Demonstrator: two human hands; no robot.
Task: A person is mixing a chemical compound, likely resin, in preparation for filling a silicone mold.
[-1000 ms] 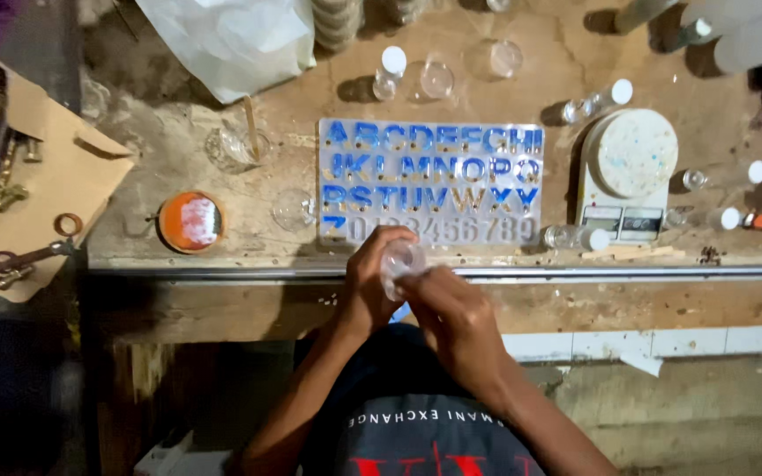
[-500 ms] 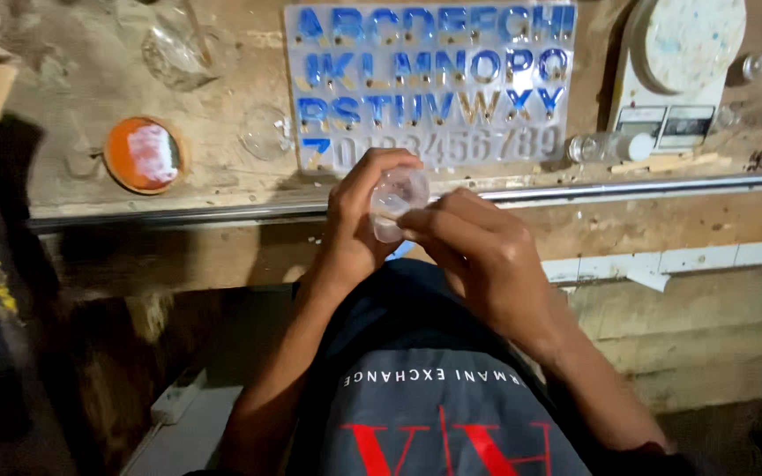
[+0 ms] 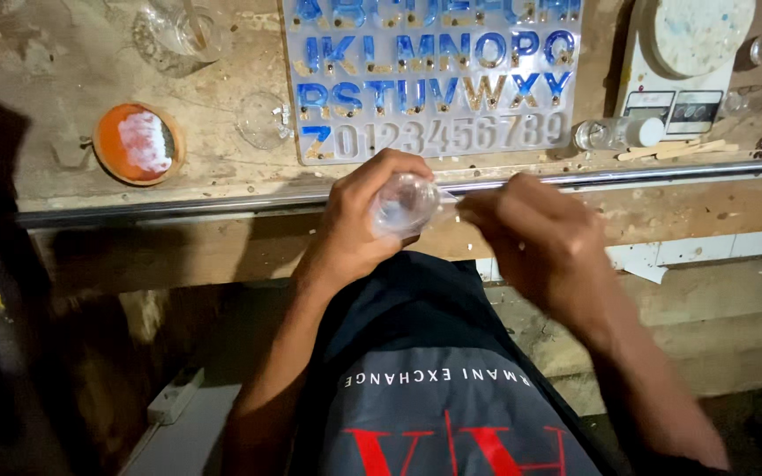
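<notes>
Clear plastic, small and cup-shaped: little transparent cup (image 3: 405, 203), held just below the metal rail (image 3: 222, 208) at the wooden bench's (image 3: 63, 106) front edge, above the lap. Lay tipped on its side, long axis roughly level, left to right; which end was the mouth, too blurred to tell. Left hand (image 3: 365, 216) wrapped around it, fingers (image 3: 390, 167) curled over the top, thumb underneath, firmly closed on it. Right hand (image 3: 535, 238) just beside the cup's right end, fingers bunched and pinched toward it; motion-blurred, so cannot tell whether touching or gripping anything. Further back on the bench: blue silicone letter-and-number mould (image 3: 434, 75), round orange lid with white smear (image 3: 138, 143), small clear bottle lying sideways (image 3: 615, 133), white digital scale (image 3: 676, 66).
</notes>
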